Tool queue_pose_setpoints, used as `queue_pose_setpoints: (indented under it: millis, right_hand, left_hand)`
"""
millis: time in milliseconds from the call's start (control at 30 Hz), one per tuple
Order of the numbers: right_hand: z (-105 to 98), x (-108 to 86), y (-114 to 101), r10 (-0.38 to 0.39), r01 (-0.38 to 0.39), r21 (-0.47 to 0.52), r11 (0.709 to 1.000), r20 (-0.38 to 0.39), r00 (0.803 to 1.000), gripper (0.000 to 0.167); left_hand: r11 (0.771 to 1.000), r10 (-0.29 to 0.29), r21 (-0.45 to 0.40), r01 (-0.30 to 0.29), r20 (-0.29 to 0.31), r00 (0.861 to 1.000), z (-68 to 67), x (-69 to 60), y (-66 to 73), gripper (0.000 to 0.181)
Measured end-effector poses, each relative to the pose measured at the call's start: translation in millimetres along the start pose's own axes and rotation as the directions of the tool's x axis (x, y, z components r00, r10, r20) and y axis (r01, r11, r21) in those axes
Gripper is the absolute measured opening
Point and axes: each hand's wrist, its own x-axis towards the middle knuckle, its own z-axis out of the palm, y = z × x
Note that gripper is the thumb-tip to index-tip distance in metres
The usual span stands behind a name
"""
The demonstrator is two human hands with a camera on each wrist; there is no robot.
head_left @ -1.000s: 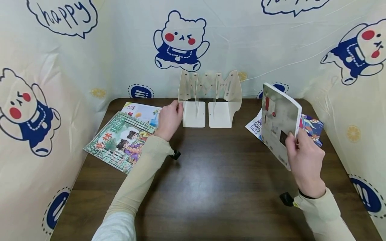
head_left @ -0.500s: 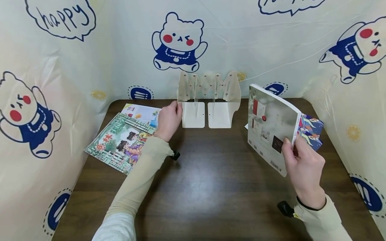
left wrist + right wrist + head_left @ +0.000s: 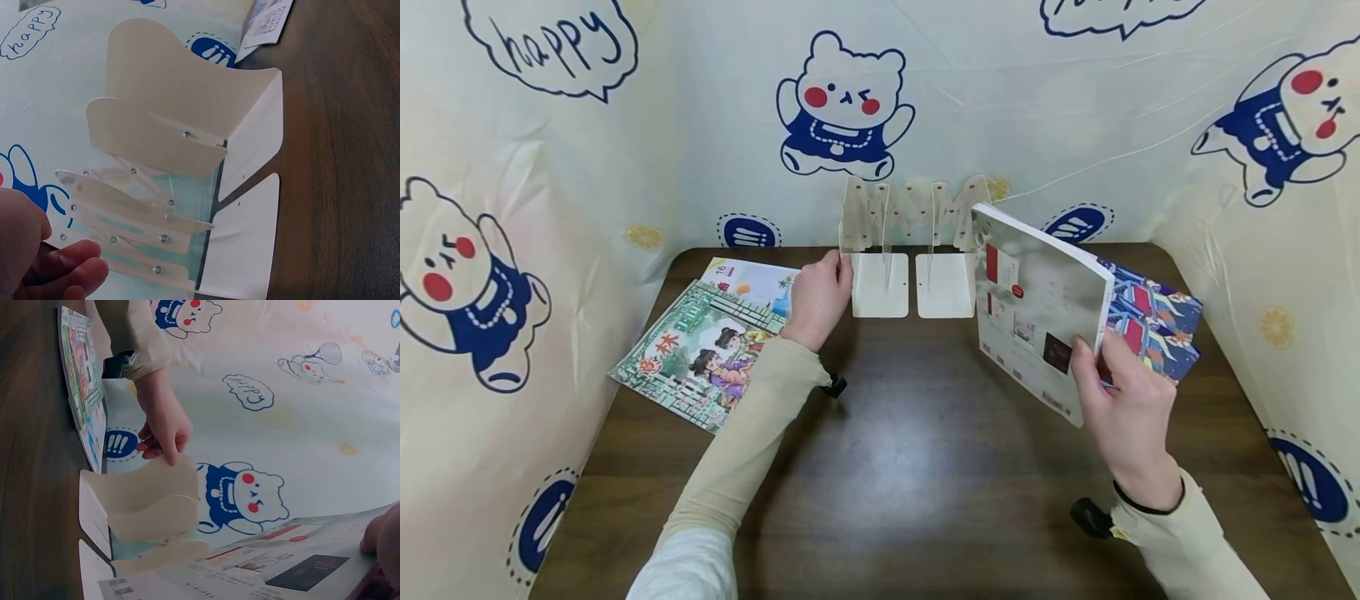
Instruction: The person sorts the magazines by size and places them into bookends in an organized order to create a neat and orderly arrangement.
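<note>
A cream expandable bookend with upright panels and white base plates stands at the back of the table. My left hand pinches the edge of its left end panel; in the left wrist view the thumb and fingers meet at that panel. Held upright in my right hand is a grey-backed book, with the thumb on its back cover and the fingers hidden behind. In the head view the book covers part of the bookend's right panel. The right wrist view shows the same book close beside the bookend.
At the left lie a green illustrated magazine and, partly under it, a light blue one. Colourful blue booklets lie at the right, behind the book. A patterned cloth surrounds the dark wooden table.
My right hand has carried the book leftward to the bookend's right side, uncovering more of the blue booklets. The left hand stays at the left panel.
</note>
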Motion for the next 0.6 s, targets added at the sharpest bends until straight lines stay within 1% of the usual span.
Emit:
queue_pose_setpoints:
  millis: [100, 233, 367, 600]
  right_hand:
    - [10.0, 2.5, 0.0, -0.006, 0.007, 0.026, 1.000, -0.029, 1.000, 0.025]
    - [28.8, 9.8, 1.1, -0.030, 0.034, 0.061, 0.998, -0.075, 0.997, 0.020]
    - [49.0, 17.2, 4.6, -0.047, 0.057, 0.093, 0.994, -0.109, 0.993, 0.014]
    - [81.6, 26.6, 11.2, -0.039, 0.062, 0.180, 0.982, -0.128, 0.991, 0.029]
  left_hand:
    - [1.000, 0.004, -0.004, -0.004, 0.000, 1.000, 1.7, -0.3, 0.7, 0.032]
    - [1.000, 0.000, 0.000, 0.000, 0.001, 1.000, 0.8, 0.2, -0.7, 0.033]
    - [1.000, 0.009, -0.003, -0.009, -0.007, 1.000, 1.3, 0.0, -1.5, 0.032]
    - [1.000, 0.009, -0.002, -0.009, -0.005, 1.000, 1.4, 0.6, -1.4, 0.034]
